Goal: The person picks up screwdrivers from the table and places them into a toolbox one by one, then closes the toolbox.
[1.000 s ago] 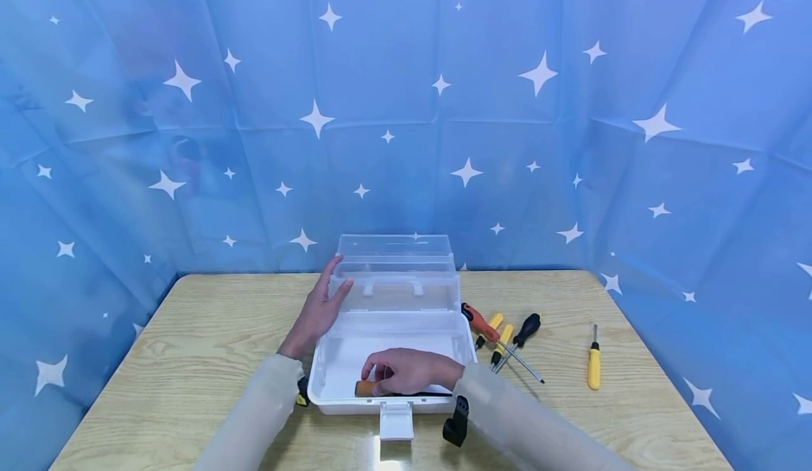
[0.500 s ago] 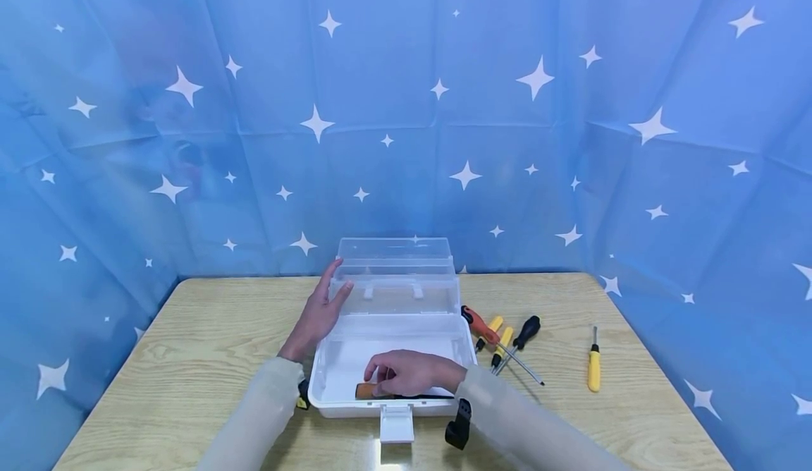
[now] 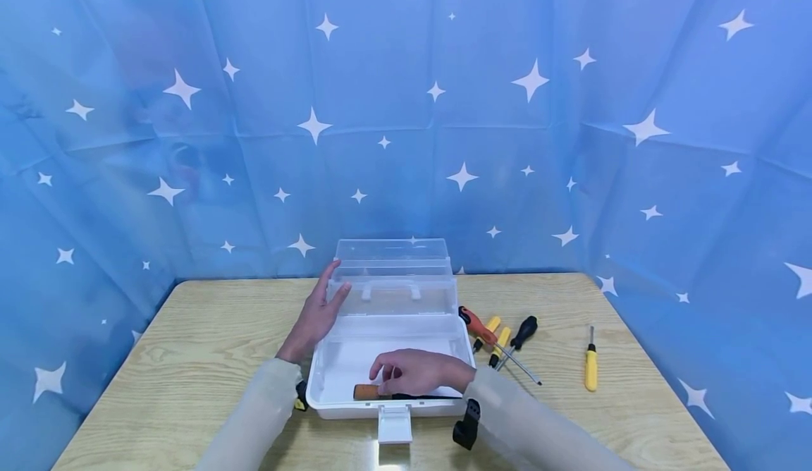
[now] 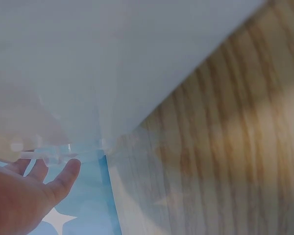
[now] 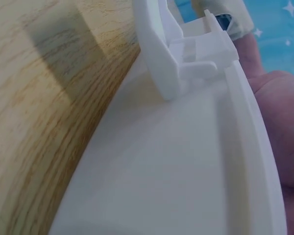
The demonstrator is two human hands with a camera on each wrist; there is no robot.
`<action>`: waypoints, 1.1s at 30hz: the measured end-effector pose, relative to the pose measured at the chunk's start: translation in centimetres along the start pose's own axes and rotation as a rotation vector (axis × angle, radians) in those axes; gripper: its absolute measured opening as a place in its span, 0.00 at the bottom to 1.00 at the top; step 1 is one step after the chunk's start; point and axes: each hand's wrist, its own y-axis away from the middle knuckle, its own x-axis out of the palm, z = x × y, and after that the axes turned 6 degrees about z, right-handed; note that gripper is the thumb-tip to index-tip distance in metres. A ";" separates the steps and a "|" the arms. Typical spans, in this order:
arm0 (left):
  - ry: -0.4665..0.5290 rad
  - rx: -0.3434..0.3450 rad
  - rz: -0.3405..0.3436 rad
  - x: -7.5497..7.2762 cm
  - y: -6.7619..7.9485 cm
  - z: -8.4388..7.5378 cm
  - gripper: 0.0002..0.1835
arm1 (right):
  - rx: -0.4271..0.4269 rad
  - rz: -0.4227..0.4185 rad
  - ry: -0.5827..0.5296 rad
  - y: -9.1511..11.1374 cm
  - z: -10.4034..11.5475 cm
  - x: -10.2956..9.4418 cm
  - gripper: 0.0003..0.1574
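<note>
Wood-grain worktop [image 3: 190, 372], rounded back corners. Open white box [image 3: 345, 412] mid-worktop. Just beside it, toward right edge: two yellow-handled screwdrivers [image 3: 504, 335] and black-handled screwdriver [image 3: 525, 331], red-handled screwdriver [image 3: 485, 332] crossing over. Lone yellow screwdriver [image 3: 591, 370] near right edge, tip toward back edge.

The person wears long, plain off-white sleeves: the left sleeve [image 3: 254, 414] and the right sleeve [image 3: 526, 421] are both loose and softly creased, with a smooth surface and cuffs bunched at the wrists, past which the left hand [image 3: 315, 316] and right hand [image 3: 419, 372] are bare. Beside the right cuff sits a black wrist device [image 3: 467, 425], angular in outline, with small dots on its upper part and a blocky lower end. By the left cuff shows a small black piece [image 3: 301, 395] with a yellow patch, its fastening hidden.
</note>
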 end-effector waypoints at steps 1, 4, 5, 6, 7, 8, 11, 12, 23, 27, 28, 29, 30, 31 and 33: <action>-0.006 0.005 -0.003 0.0 0.0 0.0 0.37 | -0.004 -0.002 0.005 0.1 0.0 0.0 0.12; -0.022 0.017 -0.013 -0.1 -0.1 0.1 0.37 | -0.008 -0.006 0.013 0.3 -0.1 -0.2 0.12; -0.026 0.019 -0.015 -0.1 -0.1 0.1 0.37 | -0.011 -0.007 0.015 0.4 -0.1 -0.3 0.13; -0.029 0.019 -0.016 -0.1 -0.1 0.1 0.36 | -0.013 -0.009 0.016 0.6 -0.1 -0.3 0.13; -0.030 0.017 -0.016 -0.1 -0.1 0.0 0.36 | -0.015 -0.011 0.017 0.7 -0.1 -0.4 0.13; -0.028 0.013 -0.014 -0.1 -0.1 0.0 0.36 | -0.013 -0.011 0.015 0.8 -0.1 -0.5 0.13; -0.013 -0.001 -0.007 0.0 -0.1 0.0 0.36 | -0.011 -0.009 0.015 1.1 0.1 -0.7 0.13; -0.008 -0.006 -0.005 0.0 -0.1 0.0 0.36 | -0.012 -0.007 0.012 1.2 0.2 -0.8 0.13; -0.005 -0.018 -0.003 0.1 -0.2 -0.1 0.35 | -0.056 -0.001 0.002 2.4 0.6 -1.6 0.16; -0.006 -0.013 -0.005 0.1 -0.1 -0.1 0.36 | -0.080 0.001 0.000 2.9 0.7 -1.8 0.16; -0.008 -0.011 -0.005 0.1 -0.1 0.0 0.37 | -0.085 0.001 0.000 3.0 0.7 -1.9 0.16; -0.008 -0.010 -0.005 0.1 -0.1 0.0 0.38 | -0.090 0.000 -0.002 3.1 0.7 -2.0 0.15; -0.007 -0.008 -0.003 0.1 -0.1 0.0 0.38 | -0.102 -0.007 -0.001 3.3 0.7 -2.0 0.15; -0.004 -0.008 -0.002 0.1 0.0 0.0 0.38 | -0.113 -0.014 -0.004 3.4 0.7 -2.0 0.15; 0.002 -0.008 0.002 0.1 -0.1 0.1 0.38 | -0.143 -0.034 -0.014 3.6 0.8 -2.1 0.14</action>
